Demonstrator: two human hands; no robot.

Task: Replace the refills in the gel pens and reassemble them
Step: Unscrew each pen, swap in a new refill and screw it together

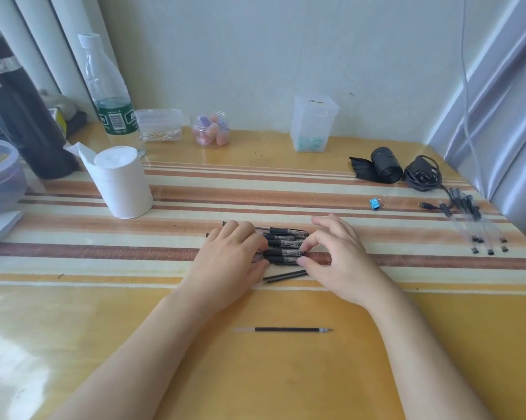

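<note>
The left hand (231,256) lies over a bunch of black-gripped clear plastic gel pens (286,247) mid-table, likely to stop them rolling. I cannot tell whether it grips them. The right hand (337,259), at their 3 o'clock, pinches one pen's end, seemingly to pick it out. Two thin black refills (286,275) wait side by side at 6 o'clock. Another black refill (286,329) lies nearer the person on the yellow striped table (73,298).
</note>
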